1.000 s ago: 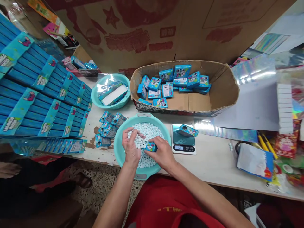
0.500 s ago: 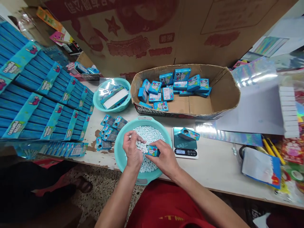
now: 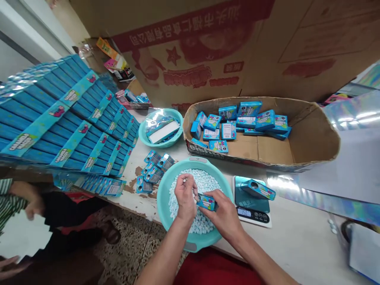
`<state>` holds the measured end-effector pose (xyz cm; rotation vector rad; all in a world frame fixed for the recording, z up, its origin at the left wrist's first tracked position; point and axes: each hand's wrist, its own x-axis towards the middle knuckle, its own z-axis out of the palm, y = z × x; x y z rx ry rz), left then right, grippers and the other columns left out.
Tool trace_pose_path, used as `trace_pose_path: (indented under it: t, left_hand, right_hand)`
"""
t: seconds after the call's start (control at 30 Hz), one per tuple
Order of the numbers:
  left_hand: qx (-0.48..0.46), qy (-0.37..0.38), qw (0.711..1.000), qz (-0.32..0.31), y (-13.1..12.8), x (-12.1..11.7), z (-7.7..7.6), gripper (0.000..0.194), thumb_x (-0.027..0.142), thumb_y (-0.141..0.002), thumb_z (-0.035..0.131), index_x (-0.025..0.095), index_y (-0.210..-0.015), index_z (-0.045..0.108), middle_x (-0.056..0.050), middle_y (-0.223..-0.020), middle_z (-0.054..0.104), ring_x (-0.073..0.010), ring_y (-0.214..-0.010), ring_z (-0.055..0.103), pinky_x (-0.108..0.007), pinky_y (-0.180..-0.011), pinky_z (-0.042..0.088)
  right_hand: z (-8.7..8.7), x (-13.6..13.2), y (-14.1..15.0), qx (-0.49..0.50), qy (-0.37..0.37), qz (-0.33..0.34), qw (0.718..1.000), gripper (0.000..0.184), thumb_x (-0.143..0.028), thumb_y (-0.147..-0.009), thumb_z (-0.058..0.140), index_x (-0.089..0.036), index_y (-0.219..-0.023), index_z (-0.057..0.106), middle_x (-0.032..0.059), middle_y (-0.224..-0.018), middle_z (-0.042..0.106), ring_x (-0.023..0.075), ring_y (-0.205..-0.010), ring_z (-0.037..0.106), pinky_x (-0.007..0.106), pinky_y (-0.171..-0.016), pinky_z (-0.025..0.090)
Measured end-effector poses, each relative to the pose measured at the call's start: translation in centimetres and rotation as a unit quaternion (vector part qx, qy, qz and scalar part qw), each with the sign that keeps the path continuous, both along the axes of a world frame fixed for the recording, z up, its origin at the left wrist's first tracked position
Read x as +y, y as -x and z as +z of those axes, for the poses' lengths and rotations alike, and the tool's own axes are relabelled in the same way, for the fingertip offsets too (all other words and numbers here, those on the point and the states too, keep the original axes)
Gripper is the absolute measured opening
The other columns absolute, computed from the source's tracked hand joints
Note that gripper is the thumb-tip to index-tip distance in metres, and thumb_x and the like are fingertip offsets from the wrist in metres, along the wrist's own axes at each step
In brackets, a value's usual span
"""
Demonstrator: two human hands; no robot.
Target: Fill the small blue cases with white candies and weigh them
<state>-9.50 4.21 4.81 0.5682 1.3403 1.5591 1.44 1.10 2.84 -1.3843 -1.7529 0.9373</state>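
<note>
Over a turquoise basin (image 3: 163,202) of small pale candies (image 3: 208,180), my left hand (image 3: 184,200) is cupped with its fingers curled around some candies. My right hand (image 3: 225,213) grips a small blue candy box (image 3: 207,202) between thumb and fingers, its end turned to my left palm. A few candies show where palm and box meet; the box's opening is mostly hidden. To the right, another blue box (image 3: 258,189) with a round hole lies on a digital scale (image 3: 252,206). Several holed boxes (image 3: 153,172) are grouped left of the basin.
Behind the basin stands a cut-down cardboard box (image 3: 273,152) with several blue boxes inside. A smaller turquoise bowl (image 3: 160,143) holds packaging. Stacked display packs (image 3: 71,122) rise at the left. Another person's hand (image 3: 35,208) holds white sheets (image 3: 25,233) at lower left. A large carton (image 3: 208,51) blocks the back.
The view has shifted, so the table appears lower and further right. My left hand has closed more over its candies, against the box end. The other person's hands and sheets now show.
</note>
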Motion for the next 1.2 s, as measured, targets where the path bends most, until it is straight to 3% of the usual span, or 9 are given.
trace_pose_path:
  t: [0.3,0.43,0.53,0.63,0.73,0.87,1.0,1.07,1.2]
  left_hand:
    - [-0.082,0.023,0.996,0.011,1.8,0.2,1.7,0.039,0.047,-0.068,0.07,0.02,-0.077,0.043,0.007,-0.057,0.043,-0.0042,-0.039,0.032,-0.015,-0.036,0.023]
    - [0.073,0.053,0.992,-0.085,3.8,0.4,-1.9,0.027,0.043,-0.074,0.062,0.02,-0.08,0.05,0.002,-0.064,0.051,-0.0099,-0.052,0.045,-0.019,-0.046,0.033]
    - [0.356,0.099,0.897,-0.243,4.7,0.0,-5.7,0.01,0.027,-0.071,0.062,0.02,-0.068,0.055,0.0,-0.062,0.053,-0.0145,-0.06,0.049,-0.023,-0.057,0.034]
    - [0.474,0.089,0.821,-0.305,5.1,-0.7,-6.9,0.005,0.023,-0.074,0.056,0.023,-0.07,0.059,0.0,-0.065,0.057,-0.0157,-0.061,0.048,-0.025,-0.059,0.033]
    - [0.387,0.078,0.867,-0.303,5.6,-0.9,-5.5,0.01,0.032,-0.076,0.057,0.022,-0.072,0.057,0.001,-0.059,0.054,-0.0141,-0.054,0.047,-0.023,-0.053,0.033]
    - [0.078,0.144,0.954,-0.252,5.9,0.3,-4.6,0.032,0.044,-0.071,0.064,0.02,-0.091,0.054,-0.001,-0.068,0.059,-0.0122,-0.049,0.051,-0.019,-0.041,0.032]
    - [-0.074,0.274,0.933,-0.222,5.3,1.2,-5.8,0.024,0.031,-0.067,0.067,0.014,-0.076,0.051,0.0,-0.059,0.054,-0.0064,-0.038,0.042,-0.015,-0.033,0.025]
    - [-0.096,0.261,0.93,-0.241,5.1,1.3,-5.9,0.02,0.022,-0.064,0.067,0.015,-0.073,0.05,0.002,-0.057,0.051,-0.005,-0.037,0.039,-0.013,-0.032,0.022]
    - [-0.143,0.198,0.938,-0.245,4.8,1.8,-4.8,0.024,0.016,-0.061,0.064,0.015,-0.083,0.056,-0.004,-0.073,0.06,-0.0124,-0.055,0.056,-0.017,-0.04,0.041]
  right_hand:
    - [0.0,-0.8,-1.2,0.148,0.035,-0.021,0.988,0.028,-0.036,-0.068,0.074,-0.022,-0.091,0.065,0.0049,-0.091,0.063,0.022,-0.086,0.061,0.034,-0.077,0.05]
    - [0.3,-1.7,-1.9,0.19,0.051,-0.048,0.979,0.031,-0.039,-0.066,0.075,-0.022,-0.089,0.066,0.0051,-0.09,0.063,0.0213,-0.084,0.062,0.032,-0.074,0.052]
    - [0.4,-2.2,-2.3,0.193,0.051,-0.062,0.978,0.03,-0.037,-0.065,0.076,-0.021,-0.088,0.066,0.0051,-0.088,0.063,0.0209,-0.082,0.062,0.031,-0.072,0.053]
    - [1.0,-3.2,-3.3,0.19,0.047,-0.074,0.978,0.03,-0.037,-0.065,0.076,-0.021,-0.089,0.066,0.0055,-0.088,0.063,0.0205,-0.08,0.062,0.03,-0.07,0.054]
    - [2.0,-5.0,-5.5,0.195,0.049,-0.096,0.975,0.03,-0.036,-0.065,0.077,-0.023,-0.089,0.067,0.0058,-0.088,0.064,0.0205,-0.08,0.063,0.029,-0.068,0.055]
    - [2.6,-8.0,-9.5,0.188,0.07,-0.182,0.962,0.029,-0.035,-0.063,0.077,-0.023,-0.087,0.067,0.0051,-0.088,0.064,0.0198,-0.077,0.064,0.025,-0.064,0.055]
    - [2.2,-10.4,-13.2,0.124,0.092,-0.298,0.942,0.029,-0.037,-0.063,0.075,-0.022,-0.086,0.066,0.0037,-0.088,0.064,0.0193,-0.077,0.064,0.025,-0.068,0.055]
    - [1.9,-11.2,-14.6,0.094,0.104,-0.341,0.929,0.032,-0.041,-0.062,0.074,-0.022,-0.086,0.066,0.0035,-0.087,0.064,0.0199,-0.077,0.063,0.026,-0.069,0.054]
    - [1.4,-12.0,-16.1,0.08,0.133,-0.387,0.909,0.038,-0.045,-0.06,0.074,-0.021,-0.088,0.065,0.0032,-0.086,0.065,0.0202,-0.076,0.063,0.027,-0.071,0.054]
